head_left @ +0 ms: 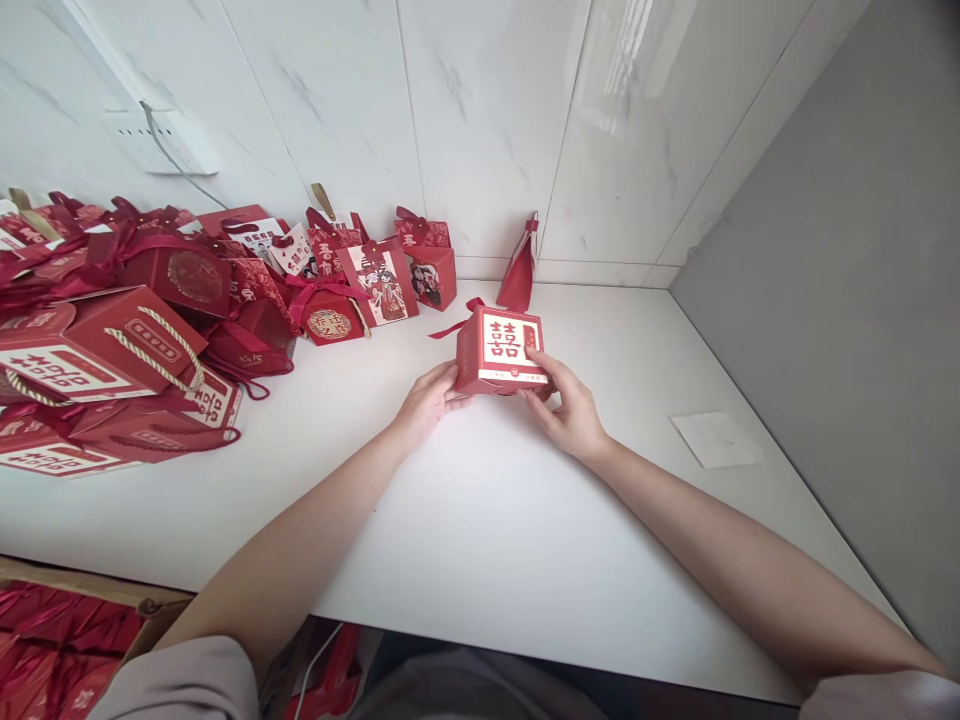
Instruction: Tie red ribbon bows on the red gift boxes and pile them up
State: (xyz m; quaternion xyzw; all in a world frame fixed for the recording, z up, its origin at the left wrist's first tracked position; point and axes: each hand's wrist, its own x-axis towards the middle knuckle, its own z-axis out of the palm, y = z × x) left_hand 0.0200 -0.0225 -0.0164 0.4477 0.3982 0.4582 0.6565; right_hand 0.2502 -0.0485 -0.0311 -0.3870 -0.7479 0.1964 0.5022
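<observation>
Between my two hands is a small red gift box [501,345] with a white panel bearing red Chinese characters. It is tilted, its printed face turned up toward me, and a red ribbon [450,328] trails from its far left side. My left hand [431,402] supports the lower left side, its fingers partly hidden behind and under the box. With the thumb underneath and fingers over the right edge, my right hand [570,405] grips the box's right side. Just behind it, a narrow red pointed box [519,272] stands near the wall.
Many red gift boxes [161,345] with ribbons and cords are piled along the left of the white table [480,540]. A white paper square [715,440] lies at the right. An open carton [75,640] of red items sits below at left. A socket [161,142] is on the wall.
</observation>
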